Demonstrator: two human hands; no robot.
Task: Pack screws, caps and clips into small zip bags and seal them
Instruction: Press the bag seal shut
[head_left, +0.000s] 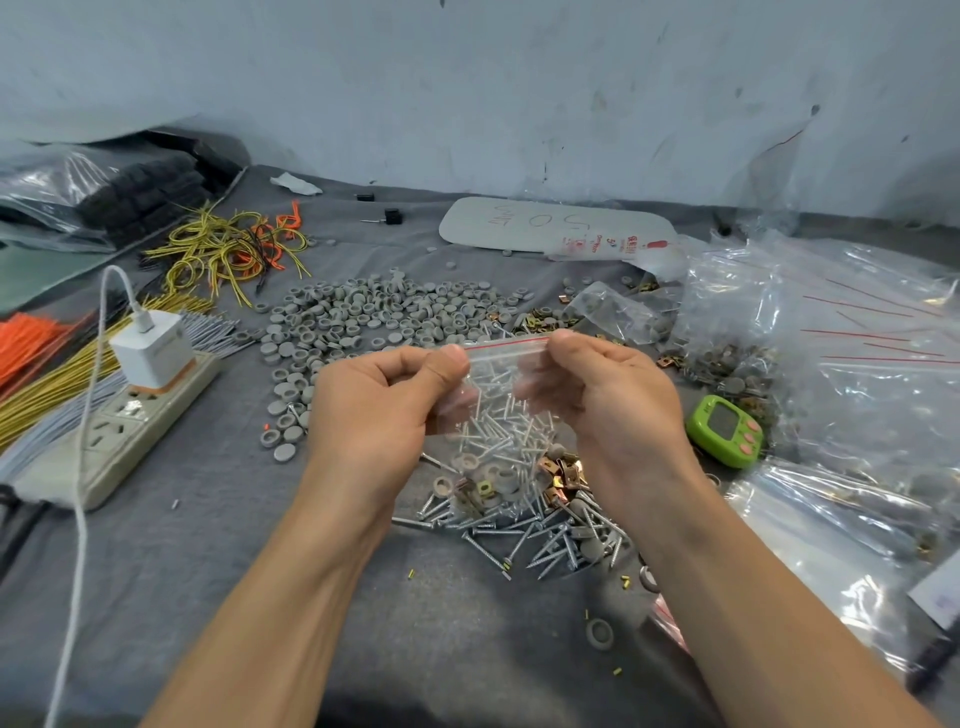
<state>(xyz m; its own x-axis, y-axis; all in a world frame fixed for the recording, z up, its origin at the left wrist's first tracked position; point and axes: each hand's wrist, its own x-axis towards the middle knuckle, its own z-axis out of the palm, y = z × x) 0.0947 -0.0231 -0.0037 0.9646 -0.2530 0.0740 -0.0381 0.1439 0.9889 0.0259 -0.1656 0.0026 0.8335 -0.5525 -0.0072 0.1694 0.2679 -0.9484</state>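
Clear zip bag (496, 395) held upright — screws (498, 431), caps, clips inside.

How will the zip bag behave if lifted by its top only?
Probably floppy: the zip bag is thin clear film, pinched at its top by the left hand and right hand. Likely bottom-heavy, as screws gather low inside it. Their points might pierce it.

Even soft daylight, sharp centre, warped edges
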